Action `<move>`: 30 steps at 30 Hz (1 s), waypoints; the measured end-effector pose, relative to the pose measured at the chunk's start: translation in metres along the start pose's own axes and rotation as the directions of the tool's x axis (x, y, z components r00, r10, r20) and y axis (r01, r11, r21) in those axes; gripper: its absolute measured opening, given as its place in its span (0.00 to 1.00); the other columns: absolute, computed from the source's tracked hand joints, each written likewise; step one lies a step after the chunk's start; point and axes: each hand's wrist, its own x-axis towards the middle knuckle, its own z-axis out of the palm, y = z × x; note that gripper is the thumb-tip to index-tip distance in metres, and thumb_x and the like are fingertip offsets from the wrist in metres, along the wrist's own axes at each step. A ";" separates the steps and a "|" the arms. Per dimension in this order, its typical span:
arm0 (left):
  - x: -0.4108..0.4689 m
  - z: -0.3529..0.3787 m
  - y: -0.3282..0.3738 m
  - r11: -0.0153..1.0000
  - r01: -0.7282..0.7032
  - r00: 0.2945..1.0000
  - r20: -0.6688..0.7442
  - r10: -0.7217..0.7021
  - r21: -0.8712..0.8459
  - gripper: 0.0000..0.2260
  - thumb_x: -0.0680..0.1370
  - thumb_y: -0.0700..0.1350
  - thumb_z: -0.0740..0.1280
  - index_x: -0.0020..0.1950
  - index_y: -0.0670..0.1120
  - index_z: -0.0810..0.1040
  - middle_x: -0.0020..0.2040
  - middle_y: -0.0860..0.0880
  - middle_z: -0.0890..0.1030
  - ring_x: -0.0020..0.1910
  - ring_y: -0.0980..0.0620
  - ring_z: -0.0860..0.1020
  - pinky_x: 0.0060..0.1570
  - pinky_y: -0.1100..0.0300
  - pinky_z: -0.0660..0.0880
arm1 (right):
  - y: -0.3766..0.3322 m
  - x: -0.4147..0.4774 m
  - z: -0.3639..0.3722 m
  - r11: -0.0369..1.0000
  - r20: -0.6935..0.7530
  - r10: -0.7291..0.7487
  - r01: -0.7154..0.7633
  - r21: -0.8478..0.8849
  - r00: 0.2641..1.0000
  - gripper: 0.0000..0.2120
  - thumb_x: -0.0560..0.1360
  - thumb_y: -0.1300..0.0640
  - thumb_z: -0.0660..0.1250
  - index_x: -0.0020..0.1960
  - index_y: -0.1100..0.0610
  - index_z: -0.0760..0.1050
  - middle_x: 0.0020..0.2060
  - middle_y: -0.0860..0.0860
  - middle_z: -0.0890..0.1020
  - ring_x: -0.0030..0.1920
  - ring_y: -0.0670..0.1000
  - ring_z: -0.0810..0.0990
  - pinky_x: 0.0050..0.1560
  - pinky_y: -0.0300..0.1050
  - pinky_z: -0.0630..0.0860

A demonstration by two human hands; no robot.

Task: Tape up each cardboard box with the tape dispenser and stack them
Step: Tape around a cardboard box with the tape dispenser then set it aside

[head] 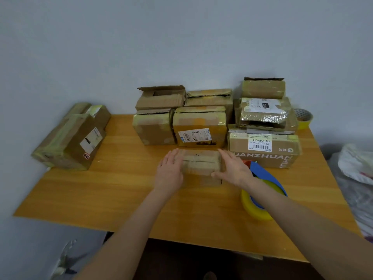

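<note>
- left hand (169, 170) and right hand (234, 168), fingers straight, press opposite sides of a small brown cardboard box (201, 168).
- the box sits mid wooden counter (121, 190); a blue-and-yellow tape dispenser (260, 199) lies just right.

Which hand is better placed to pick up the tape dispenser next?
Probably the right. The tape dispenser lies close beside the right hand, partly under that forearm, while the left hand is on the other side of the small box.

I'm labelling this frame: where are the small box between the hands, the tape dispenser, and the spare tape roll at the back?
small box (200, 168): head view, on its top face.
tape dispenser (255, 213): head view, on its yellow roll.
spare tape roll (305, 123): head view, on its yellow side.
</note>
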 end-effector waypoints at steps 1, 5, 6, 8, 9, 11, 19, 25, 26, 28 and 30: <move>-0.004 0.004 0.008 0.972 0.160 0.984 -0.051 -0.171 -0.173 0.33 0.79 0.42 0.63 0.79 0.46 0.48 0.79 0.45 0.51 0.77 0.46 0.54 0.74 0.51 0.57 | -0.001 0.003 0.002 1.000 0.038 -0.003 0.002 0.024 0.999 0.43 0.71 0.44 0.73 0.78 0.50 0.53 0.74 0.51 0.65 0.71 0.56 0.66 0.69 0.57 0.68; -0.012 0.017 0.037 0.493 0.557 0.774 0.204 -0.599 -0.668 0.38 0.78 0.45 0.68 0.78 0.38 0.46 0.78 0.40 0.47 0.76 0.40 0.56 0.70 0.49 0.63 | 0.003 0.005 0.007 0.996 0.023 0.050 -0.051 0.080 0.999 0.40 0.67 0.42 0.76 0.73 0.49 0.61 0.64 0.51 0.71 0.63 0.53 0.72 0.62 0.54 0.74; -0.012 0.021 0.042 0.401 0.578 0.745 0.258 -0.615 -0.711 0.40 0.77 0.45 0.68 0.78 0.39 0.44 0.78 0.40 0.47 0.76 0.40 0.54 0.70 0.48 0.62 | 0.003 0.005 0.006 0.996 -0.001 0.069 -0.069 0.058 0.998 0.38 0.66 0.40 0.75 0.70 0.48 0.64 0.63 0.51 0.70 0.62 0.53 0.71 0.61 0.52 0.73; -0.008 0.025 0.046 0.288 0.564 0.733 0.308 -0.607 -0.774 0.43 0.77 0.45 0.69 0.78 0.42 0.41 0.79 0.42 0.47 0.77 0.42 0.53 0.72 0.47 0.60 | 0.000 0.003 0.005 0.996 -0.026 0.088 -0.087 0.026 0.996 0.32 0.66 0.37 0.74 0.64 0.49 0.68 0.65 0.53 0.65 0.64 0.54 0.69 0.59 0.50 0.72; -0.005 0.026 0.046 0.259 0.531 0.747 0.301 -0.592 -0.807 0.43 0.77 0.44 0.70 0.78 0.43 0.40 0.79 0.43 0.49 0.76 0.43 0.54 0.72 0.48 0.60 | -0.002 0.003 0.005 0.997 -0.038 0.075 -0.075 0.000 0.996 0.30 0.66 0.38 0.74 0.61 0.50 0.69 0.68 0.53 0.63 0.66 0.55 0.67 0.61 0.51 0.71; 0.004 0.026 0.043 0.206 0.455 0.783 0.279 -0.556 -0.867 0.42 0.76 0.40 0.70 0.79 0.45 0.44 0.77 0.45 0.57 0.74 0.46 0.61 0.69 0.52 0.63 | -0.005 0.002 0.007 0.998 -0.054 0.051 -0.052 -0.031 0.997 0.26 0.67 0.42 0.76 0.58 0.51 0.70 0.70 0.52 0.64 0.65 0.53 0.69 0.61 0.50 0.72; -0.002 0.041 0.073 0.378 0.452 0.886 0.356 -0.298 -0.808 0.42 0.73 0.48 0.73 0.79 0.46 0.51 0.76 0.47 0.62 0.72 0.47 0.64 0.69 0.53 0.66 | 0.001 -0.017 0.009 0.825 0.072 0.213 -0.219 0.521 0.974 0.29 0.73 0.56 0.73 0.71 0.60 0.68 0.44 0.55 0.83 0.34 0.50 0.84 0.36 0.43 0.83; -0.007 0.040 0.074 0.660 0.302 0.953 0.194 -0.235 -0.688 0.33 0.75 0.52 0.69 0.76 0.57 0.58 0.60 0.50 0.64 0.56 0.53 0.69 0.52 0.61 0.71 | 0.009 -0.036 0.017 0.711 0.113 0.284 -0.288 0.642 0.952 0.26 0.75 0.54 0.71 0.70 0.62 0.69 0.38 0.54 0.83 0.31 0.47 0.83 0.31 0.39 0.80; -0.012 0.043 0.075 0.701 0.288 0.958 0.206 -0.201 -0.652 0.32 0.75 0.54 0.68 0.76 0.59 0.58 0.60 0.49 0.63 0.57 0.51 0.70 0.52 0.59 0.74 | 0.010 -0.040 0.018 0.721 0.123 0.285 -0.297 0.626 0.951 0.26 0.75 0.54 0.71 0.70 0.61 0.69 0.38 0.54 0.83 0.32 0.47 0.83 0.32 0.39 0.80; -0.022 0.048 0.076 0.767 0.257 0.964 0.216 -0.158 -0.588 0.32 0.75 0.58 0.67 0.76 0.61 0.58 0.64 0.48 0.62 0.60 0.48 0.71 0.57 0.54 0.76 | 0.016 -0.047 0.019 0.772 0.134 0.279 -0.305 0.557 0.951 0.23 0.76 0.51 0.69 0.68 0.59 0.72 0.40 0.51 0.83 0.37 0.49 0.83 0.38 0.44 0.82; -0.024 0.052 0.078 0.796 0.236 0.968 0.210 -0.140 -0.557 0.32 0.75 0.58 0.67 0.76 0.61 0.57 0.70 0.46 0.60 0.65 0.47 0.69 0.60 0.53 0.74 | 0.030 -0.052 0.013 0.870 0.048 0.273 -0.268 0.414 0.961 0.20 0.76 0.44 0.68 0.62 0.55 0.76 0.43 0.48 0.82 0.43 0.49 0.82 0.46 0.50 0.82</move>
